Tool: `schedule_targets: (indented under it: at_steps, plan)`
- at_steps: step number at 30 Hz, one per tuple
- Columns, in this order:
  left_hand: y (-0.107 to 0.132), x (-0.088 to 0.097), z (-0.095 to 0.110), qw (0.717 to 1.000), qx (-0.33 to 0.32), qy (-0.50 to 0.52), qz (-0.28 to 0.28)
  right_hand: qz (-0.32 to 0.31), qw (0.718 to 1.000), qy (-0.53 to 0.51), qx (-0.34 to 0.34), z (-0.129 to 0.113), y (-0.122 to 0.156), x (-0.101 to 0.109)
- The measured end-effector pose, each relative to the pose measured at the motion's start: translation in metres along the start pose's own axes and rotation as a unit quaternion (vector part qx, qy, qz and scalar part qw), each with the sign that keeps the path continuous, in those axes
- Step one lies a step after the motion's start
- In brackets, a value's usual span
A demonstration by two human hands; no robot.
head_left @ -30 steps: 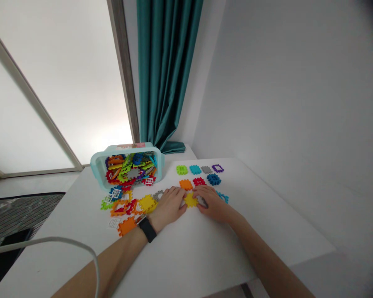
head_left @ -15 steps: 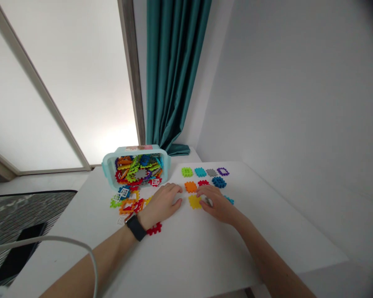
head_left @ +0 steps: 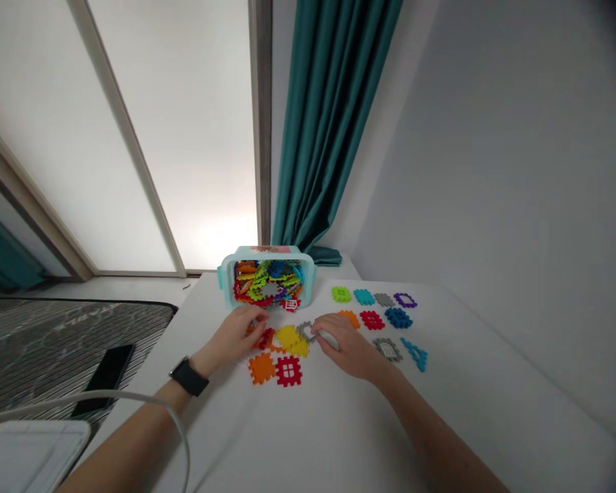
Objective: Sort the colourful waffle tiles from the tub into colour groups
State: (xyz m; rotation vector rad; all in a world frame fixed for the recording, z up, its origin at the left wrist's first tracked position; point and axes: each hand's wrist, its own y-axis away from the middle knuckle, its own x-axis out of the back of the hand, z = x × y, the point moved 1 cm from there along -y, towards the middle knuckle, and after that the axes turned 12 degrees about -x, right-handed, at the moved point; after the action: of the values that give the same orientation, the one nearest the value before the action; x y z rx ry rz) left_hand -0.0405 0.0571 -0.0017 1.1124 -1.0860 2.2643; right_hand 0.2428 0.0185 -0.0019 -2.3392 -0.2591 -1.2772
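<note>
My left hand [head_left: 233,339] lies over the left side of a loose pile of plastic building tiles, its curved fingers apart from the thumb. A red tile [head_left: 265,340] and some orange show by its fingertips; what lies under the palm is hidden. My right hand [head_left: 345,344] has thumb and fingers bent round a grey frame-shaped tile [head_left: 304,330], beside a yellow tile [head_left: 289,337] on the pile. In front lie an orange square tile [head_left: 262,369] and a red window tile [head_left: 289,371].
A light-blue tub [head_left: 224,294] full of tiles stands behind the pile. Rows of tiles lie to the right, including a green one [head_left: 341,294], a dark blue one [head_left: 398,318], a grey frame [head_left: 388,349] and a light-blue triangle [head_left: 415,354]. A pale cable [head_left: 133,395] crosses the left foreground.
My view has turned left. My left hand has moved left over the pile. My right hand has left the tile rows and reached the pile's right side, where it grips the grey frame-shaped tile.
</note>
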Motion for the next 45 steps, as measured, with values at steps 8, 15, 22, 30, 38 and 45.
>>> schedule_targets:
  at_steps: [8, 15, 22, 30, 38, 45]
  plan:
    - [0.027, 0.017, -0.035, 0.993, 0.058, -0.065, 0.078, -0.015, 1.000, -0.005, 0.016, -0.027, -0.021, -0.038]
    - [0.036, 0.026, -0.040, 0.997, 0.036, -0.050, 0.053, 0.060, 0.997, -0.048, -0.009, -0.022, -0.010, -0.065]
    - [0.040, 0.026, -0.047, 0.983, 0.124, -0.080, 0.110, 0.062, 0.988, -0.125, -0.060, -0.014, 0.000, -0.063]
    - [0.034, 0.001, -0.041, 0.975, 0.148, -0.162, 0.019, 0.068, 0.985, -0.140, -0.072, -0.016, -0.002, -0.063]
    - [0.032, -0.006, -0.040, 0.979, 0.164, -0.123, 0.004, 0.064, 0.983, -0.158, -0.074, -0.017, -0.001, -0.063]
    - [0.028, -0.012, -0.035, 0.987, 0.149, -0.032, 0.059, 0.058, 0.984, -0.149, -0.076, -0.016, -0.002, -0.063]
